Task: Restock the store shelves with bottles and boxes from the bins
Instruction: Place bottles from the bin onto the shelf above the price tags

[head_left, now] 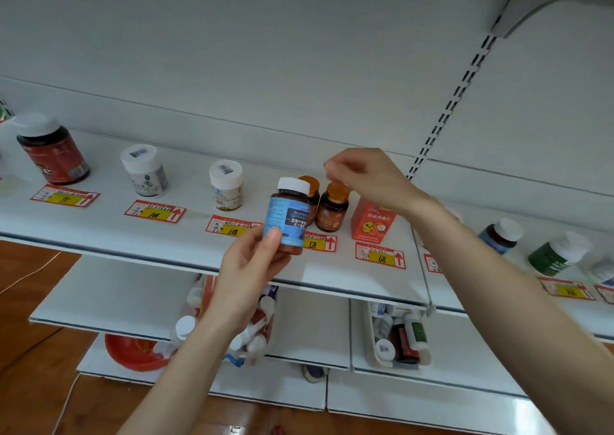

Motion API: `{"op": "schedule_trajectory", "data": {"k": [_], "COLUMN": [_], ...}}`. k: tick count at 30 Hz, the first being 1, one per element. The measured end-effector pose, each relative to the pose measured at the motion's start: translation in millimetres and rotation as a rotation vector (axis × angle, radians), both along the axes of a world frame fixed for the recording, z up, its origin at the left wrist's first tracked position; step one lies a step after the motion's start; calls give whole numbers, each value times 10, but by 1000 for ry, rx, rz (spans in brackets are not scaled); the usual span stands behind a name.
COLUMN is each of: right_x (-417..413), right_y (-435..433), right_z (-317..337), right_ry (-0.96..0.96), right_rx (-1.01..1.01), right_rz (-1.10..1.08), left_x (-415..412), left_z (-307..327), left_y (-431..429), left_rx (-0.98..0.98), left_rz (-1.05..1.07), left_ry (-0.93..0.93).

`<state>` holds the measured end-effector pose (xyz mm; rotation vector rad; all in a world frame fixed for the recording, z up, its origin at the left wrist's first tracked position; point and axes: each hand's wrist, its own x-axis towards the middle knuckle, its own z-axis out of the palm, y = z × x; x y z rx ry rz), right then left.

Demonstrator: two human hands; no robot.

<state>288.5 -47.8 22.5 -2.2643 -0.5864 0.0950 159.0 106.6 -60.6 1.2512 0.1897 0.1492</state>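
Note:
My left hand (pixel 247 270) grips a brown bottle with a blue label and white cap (pixel 289 217), held upright just above the front of the white shelf (pixel 186 245). My right hand (pixel 365 175) hovers over two small brown bottles with orange caps (pixel 332 207); its fingers are loosely curled and hold nothing. An orange box (pixel 373 220) stands to the right of them, partly behind my right wrist. Under the shelf, a bin (pixel 370 341) holds several bottles, and more bottles lie in a clear bin (pixel 232 356) behind my left forearm.
Along the shelf to the left stand a large red-labelled bottle (pixel 53 153) and two white jars (pixel 144 170) (pixel 226 184). Red and yellow price tags (pixel 154 211) line the front edge. The neighbouring shelf on the right carries a blue-labelled bottle (pixel 501 235) and a green bottle (pixel 555 255). A red bowl (pixel 133 353) sits low down.

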Motion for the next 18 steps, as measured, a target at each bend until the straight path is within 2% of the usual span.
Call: {"op": "schedule_trajectory", "data": {"k": [4, 10, 12, 18], "right_x": [-326, -616, -692, -871], "right_y": [-57, -577, -805, -1569], "right_z": [48, 1, 14, 80], "right_ry": [219, 247, 261, 239], "right_rx": [125, 172, 186, 202], "right_rz": [-27, -156, -224, -370], "left_x": [6, 61, 70, 151], "left_z": [-17, -68, -73, -92], "left_y": [-201, -636, -812, -1438], "left_rx": [-75, -75, 20, 499], "left_rz": [-129, -317, -374, -422], "left_ry": [16, 32, -3, -268]}}
